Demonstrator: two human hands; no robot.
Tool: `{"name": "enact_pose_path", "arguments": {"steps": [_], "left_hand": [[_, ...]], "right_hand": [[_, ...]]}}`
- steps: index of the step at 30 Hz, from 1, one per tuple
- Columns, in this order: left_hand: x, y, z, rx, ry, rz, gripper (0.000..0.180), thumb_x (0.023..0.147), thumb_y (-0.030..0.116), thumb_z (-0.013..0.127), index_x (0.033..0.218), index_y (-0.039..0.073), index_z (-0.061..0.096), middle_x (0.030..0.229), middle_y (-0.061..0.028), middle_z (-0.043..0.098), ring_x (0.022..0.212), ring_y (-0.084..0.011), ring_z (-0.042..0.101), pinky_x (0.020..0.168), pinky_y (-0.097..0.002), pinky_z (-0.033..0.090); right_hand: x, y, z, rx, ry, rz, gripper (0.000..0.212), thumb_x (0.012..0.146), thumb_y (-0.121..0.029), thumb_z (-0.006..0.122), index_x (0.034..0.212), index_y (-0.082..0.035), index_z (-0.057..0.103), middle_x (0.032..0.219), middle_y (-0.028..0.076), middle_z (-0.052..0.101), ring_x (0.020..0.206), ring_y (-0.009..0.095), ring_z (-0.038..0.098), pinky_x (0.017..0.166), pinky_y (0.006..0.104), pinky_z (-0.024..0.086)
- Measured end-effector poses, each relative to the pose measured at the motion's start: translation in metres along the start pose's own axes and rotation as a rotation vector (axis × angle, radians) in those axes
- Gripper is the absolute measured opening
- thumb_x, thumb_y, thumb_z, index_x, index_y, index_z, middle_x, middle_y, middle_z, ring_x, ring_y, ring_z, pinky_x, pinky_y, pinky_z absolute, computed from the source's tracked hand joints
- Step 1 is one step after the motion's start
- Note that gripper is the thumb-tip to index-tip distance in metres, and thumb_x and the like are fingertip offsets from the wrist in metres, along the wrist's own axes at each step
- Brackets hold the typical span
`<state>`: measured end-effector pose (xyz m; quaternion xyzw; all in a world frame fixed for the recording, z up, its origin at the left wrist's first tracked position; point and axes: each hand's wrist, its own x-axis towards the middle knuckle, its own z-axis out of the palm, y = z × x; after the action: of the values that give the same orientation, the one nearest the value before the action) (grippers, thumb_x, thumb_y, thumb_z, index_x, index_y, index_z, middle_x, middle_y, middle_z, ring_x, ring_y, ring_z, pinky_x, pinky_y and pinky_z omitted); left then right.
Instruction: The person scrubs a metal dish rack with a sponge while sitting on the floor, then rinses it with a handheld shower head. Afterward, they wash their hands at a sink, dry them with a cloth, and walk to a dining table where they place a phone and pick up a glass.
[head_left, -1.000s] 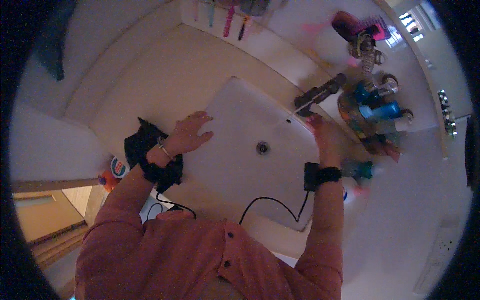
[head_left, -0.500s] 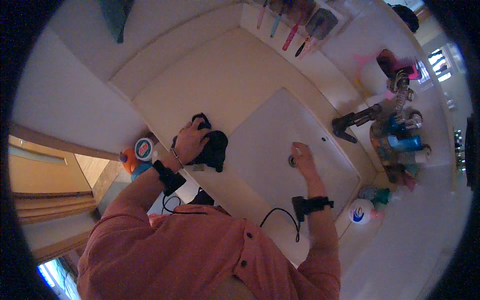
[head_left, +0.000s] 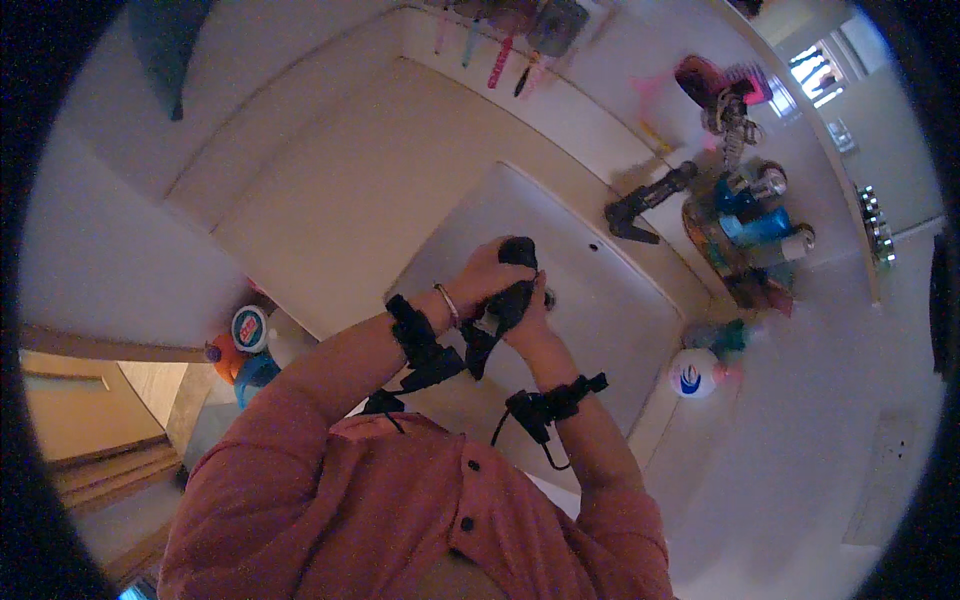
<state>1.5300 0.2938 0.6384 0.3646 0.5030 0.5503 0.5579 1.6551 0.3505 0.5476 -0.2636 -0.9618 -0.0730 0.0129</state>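
Observation:
Over the white sink basin (head_left: 600,330), I hold a dark cloth item (head_left: 512,305) between my hands. It looks like a small black garment, but its exact kind does not show. My left hand (head_left: 487,280) is closed round the upper part, and a dark bunch sticks out past its fingers. Just below and to the right, my right hand (head_left: 532,325) grips the same cloth, its fingers partly hidden. One end hangs down between my wrists, with a paler patch near it. The drain, beside my right hand, is partly covered.
A dark faucet (head_left: 640,208) reaches over the basin's far right side. A white bottle (head_left: 694,373) stands by the right rim. Toothbrushes (head_left: 503,60) hang at the back. Blue bottles (head_left: 760,228) fill a holder, right. A round-lidded tub (head_left: 250,328) is at left.
My left hand has lifted the black cloth off the counter and carried it right, over the basin. My right hand has moved left from beside the drain and taken hold of it too.

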Motion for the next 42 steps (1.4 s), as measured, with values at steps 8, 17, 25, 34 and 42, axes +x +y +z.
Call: {"name": "enact_pose_path", "arguments": {"steps": [8, 17, 25, 34, 42], "left_hand": [[0.034, -0.014, 0.004, 0.473, -0.007, 0.173, 0.032, 0.079, 0.033, 0.064, 0.087, 0.002, 0.061, 0.080, -0.0040, 0.060, 0.071, -0.0137, 0.057, 0.061, -0.0309, 0.049], [0.030, -0.004, 0.076, -0.833, -0.330, -0.201, 0.053, 0.089, 0.051, 0.046, 0.113, 0.005, 0.055, 0.104, -0.0059, 0.062, 0.090, -0.0194, 0.059, 0.085, -0.0364, 0.049], [0.006, -0.025, 0.078, -0.268, -0.195, 0.092, 0.071, 0.091, 0.050, 0.043, 0.140, 0.006, 0.015, 0.134, -0.0089, 0.036, 0.121, -0.0199, 0.036, 0.104, -0.0325, 0.027], [-0.017, -0.011, 0.001, 0.317, -0.011, 0.308, 0.064, 0.093, 0.043, 0.040, 0.141, 0.006, 0.019, 0.138, -0.0179, 0.034, 0.126, -0.0315, 0.036, 0.104, -0.0369, 0.029], [-0.028, -0.036, -0.023, 1.289, -0.275, 0.291, 0.047, 0.087, 0.028, 0.046, 0.129, 0.010, 0.045, 0.129, -0.0190, 0.047, 0.118, -0.0316, 0.046, 0.096, -0.0445, 0.037]], "right_hand": [[-0.056, -0.003, -0.090, 0.909, 0.077, 0.521, 0.047, 0.088, -0.029, 0.050, 0.130, -0.010, 0.041, 0.135, 0.013, 0.039, 0.124, 0.028, 0.036, 0.106, 0.0473, 0.018], [-0.048, -0.004, -0.104, 1.988, 0.618, 1.043, 0.044, 0.085, -0.017, 0.059, 0.122, 0.002, 0.043, 0.118, 0.012, 0.053, 0.103, 0.024, 0.053, 0.088, 0.0346, 0.044], [-0.036, 0.017, -0.062, 1.734, 0.619, 1.029, 0.037, 0.080, -0.016, 0.064, 0.111, 0.003, 0.054, 0.100, 0.011, 0.062, 0.083, 0.025, 0.060, 0.072, 0.0347, 0.050], [0.011, 0.024, -0.045, 1.552, 0.455, 0.804, 0.039, 0.083, -0.025, 0.060, 0.111, 0.002, 0.056, 0.102, 0.016, 0.062, 0.086, 0.027, 0.061, 0.072, 0.0355, 0.050], [0.015, -0.033, -0.059, 1.154, 0.215, 0.381, 0.050, 0.075, -0.020, 0.065, 0.118, 0.001, 0.051, 0.108, 0.015, 0.060, 0.096, 0.027, 0.058, 0.087, 0.0348, 0.044]]}}
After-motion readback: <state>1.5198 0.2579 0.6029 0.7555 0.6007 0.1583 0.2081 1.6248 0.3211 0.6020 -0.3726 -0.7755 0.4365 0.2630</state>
